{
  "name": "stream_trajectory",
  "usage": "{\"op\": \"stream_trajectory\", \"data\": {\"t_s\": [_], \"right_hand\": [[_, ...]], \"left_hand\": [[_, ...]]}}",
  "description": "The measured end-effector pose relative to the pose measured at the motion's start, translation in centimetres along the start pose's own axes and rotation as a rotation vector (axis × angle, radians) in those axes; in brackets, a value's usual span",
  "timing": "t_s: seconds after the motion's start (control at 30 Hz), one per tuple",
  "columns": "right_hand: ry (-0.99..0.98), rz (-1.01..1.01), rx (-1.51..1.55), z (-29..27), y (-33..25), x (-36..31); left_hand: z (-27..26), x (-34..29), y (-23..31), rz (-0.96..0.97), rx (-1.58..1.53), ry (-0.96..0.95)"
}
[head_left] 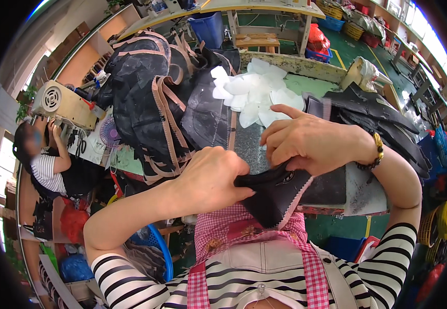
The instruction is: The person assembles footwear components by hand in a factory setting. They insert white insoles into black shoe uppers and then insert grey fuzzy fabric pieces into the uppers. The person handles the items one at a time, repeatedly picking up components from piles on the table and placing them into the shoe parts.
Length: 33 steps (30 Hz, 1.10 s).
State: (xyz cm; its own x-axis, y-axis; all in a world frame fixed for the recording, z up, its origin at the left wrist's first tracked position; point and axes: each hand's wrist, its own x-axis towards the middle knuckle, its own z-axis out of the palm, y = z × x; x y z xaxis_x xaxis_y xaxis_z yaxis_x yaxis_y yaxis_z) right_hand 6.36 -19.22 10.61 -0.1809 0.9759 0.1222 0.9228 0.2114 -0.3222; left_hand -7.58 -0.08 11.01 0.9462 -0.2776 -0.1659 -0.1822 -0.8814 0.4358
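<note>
A black shoe-upper-like piece [271,202] with a pink zigzag edge is held up between my hands, above my lap at the table's near edge. My left hand [209,177] pinches its left end between thumb and bent fingers. Over its upper right part, my right hand [313,141] grips it with the thumb underneath and the index finger raised. Small eyelet-like marks show near the right thumb. Just beyond my hands lies a heap of thin white rounded pieces [252,90], some overlapping the grey work surface [254,152].
A large pile of black pieces with pink strips [143,98] rises at the left. Flat black pieces [373,116] are stacked at the right. Far left, a person in a striped top [48,162] sits at a beige machine [61,105]. A blue bin [206,30] stands behind the table.
</note>
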Motion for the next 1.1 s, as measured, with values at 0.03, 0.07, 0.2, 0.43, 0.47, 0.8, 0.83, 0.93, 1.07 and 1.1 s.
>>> {"op": "stream_trajectory", "data": {"t_s": [0.03,0.07,0.2,0.43,0.47,0.8,0.83,0.93,1.07,1.1], "right_hand": [[0.071,0.025,0.021,0.7,-0.7,0.4],[0.141,0.052,0.046,1.4,-1.3,0.8],[0.25,0.05,0.075,3.4,-0.3,1.8],[0.304,0.109,0.333,4.0,1.0,1.3],[0.324,0.132,0.338,4.2,1.2,0.9],[0.545,0.089,0.65,3.8,2.2,-1.0],[0.574,0.084,0.679,4.1,2.3,-1.0],[0.563,0.009,0.733,4.9,2.1,-0.9],[0.594,0.009,0.887,5.6,2.9,-1.1],[0.622,0.056,0.866,5.7,2.9,-1.5]], "left_hand": [[0.3,0.1,-0.2,0.003,-0.007,0.044],[0.6,0.3,-0.4,0.01,-0.02,0.09],[1.3,0.6,-0.8,0.035,-0.089,0.188],[0.9,1.1,-1.4,-0.02,-0.346,0.091],[0.0,0.5,-1.9,-0.02,-0.502,0.034],[8.4,-0.7,-7.5,0.221,-1.372,0.157],[10.1,-0.8,-7.1,0.176,-1.416,0.214],[15.3,1.2,-6.6,0.12,-1.586,0.419],[15.6,2.6,-5.8,0.223,-1.825,0.32],[14.5,2.5,-6.7,0.302,-1.627,0.372]]}}
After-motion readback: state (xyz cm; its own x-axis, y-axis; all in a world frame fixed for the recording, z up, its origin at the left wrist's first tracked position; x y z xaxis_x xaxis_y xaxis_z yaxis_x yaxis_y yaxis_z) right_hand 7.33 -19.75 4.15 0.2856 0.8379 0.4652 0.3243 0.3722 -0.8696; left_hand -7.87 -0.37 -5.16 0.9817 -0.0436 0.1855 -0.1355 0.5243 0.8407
